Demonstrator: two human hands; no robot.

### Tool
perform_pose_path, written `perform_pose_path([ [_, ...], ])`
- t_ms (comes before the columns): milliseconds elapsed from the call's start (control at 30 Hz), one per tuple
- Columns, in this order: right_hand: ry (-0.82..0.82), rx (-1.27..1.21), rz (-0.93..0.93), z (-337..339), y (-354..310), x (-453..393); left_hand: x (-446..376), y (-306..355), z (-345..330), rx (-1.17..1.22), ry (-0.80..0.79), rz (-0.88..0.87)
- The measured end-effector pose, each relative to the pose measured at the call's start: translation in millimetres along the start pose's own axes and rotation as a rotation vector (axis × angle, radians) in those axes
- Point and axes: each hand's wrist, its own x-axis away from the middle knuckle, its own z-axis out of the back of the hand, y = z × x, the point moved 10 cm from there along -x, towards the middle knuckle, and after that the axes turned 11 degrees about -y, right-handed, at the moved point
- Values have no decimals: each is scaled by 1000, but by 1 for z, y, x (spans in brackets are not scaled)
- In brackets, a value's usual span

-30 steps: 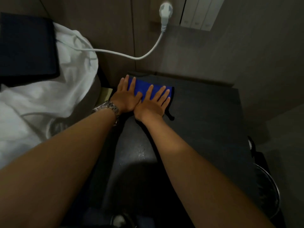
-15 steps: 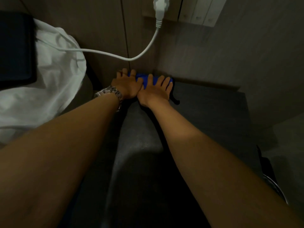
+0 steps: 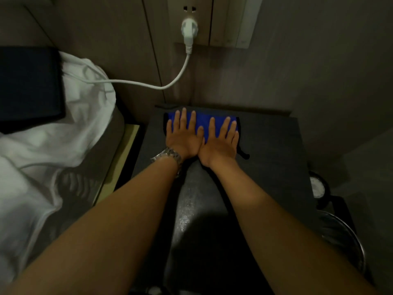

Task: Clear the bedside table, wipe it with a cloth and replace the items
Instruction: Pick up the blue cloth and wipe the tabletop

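The wiping step is judged to be in hand. The dark desk [image 3: 265,150] is seen bare of loose items, so the clearing appears to be done, and a wet sheen is visible down the middle of the top toward the near edge, which suggests that strip has been wiped. The right half of the top shows no such sheen and is taken as still to be covered; the replacing of the items is not yet begun.

A blue cloth [image 3: 201,123] with dark trim is laid flat at the far left corner of the desk, close to the far edge by the wall. It is pressed down by both hands, side by side and touching at the thumbs. The left hand [image 3: 182,137], above a metal wristwatch [image 3: 169,155], is spread flat with straight fingers on the left part of the cloth; the right hand [image 3: 220,141] is likewise spread flat on the right part. Nothing is pinched or gripped.

Little room is left beyond the cloth: the far edge meets the wall, and the left edge runs beside the bed [image 3: 42,150] with its white bedding. Open surface is offered to the right and toward the near edge. A white cable [image 3: 136,83] from a plug [image 3: 189,31] in the wall hangs above the far left corner and could be caught if the hands are lifted. Dim, round metal things are seen beyond the right edge; what they are cannot be told.
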Motion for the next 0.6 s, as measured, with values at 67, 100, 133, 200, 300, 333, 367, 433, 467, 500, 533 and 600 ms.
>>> perform_pose_path([
  [67,-11,-2,-11,-8,10,13,14,7,-8,4,-7,-13],
  [100,-12,-3,-16,-11,15,19,21,10,-12,5,-16,-19],
  [133,-11,1,-20,-15,19,26,29,13,-16,5,-24,-24],
  [200,-16,0,-22,-21,27,42,45,19,-24,8,-32,-35],
  [300,-28,2,-27,-32,37,65,69,25,-36,8,-44,-36],
  [333,-31,6,-31,-35,40,72,77,27,-40,14,-54,-36],
  [367,-33,11,-34,-38,43,81,85,29,-43,20,-65,-35],
  [433,-40,19,-38,-44,47,94,99,31,-51,36,-75,-32],
  [467,-43,20,-41,-47,48,101,106,31,-54,44,-76,-32],
  [500,-46,19,-42,-49,49,107,112,31,-56,45,-73,-34],
  [533,-49,19,-42,-51,50,111,116,31,-57,40,-67,-37],
  [600,-49,10,-41,-53,50,116,121,31,-58,31,-61,-41],
])
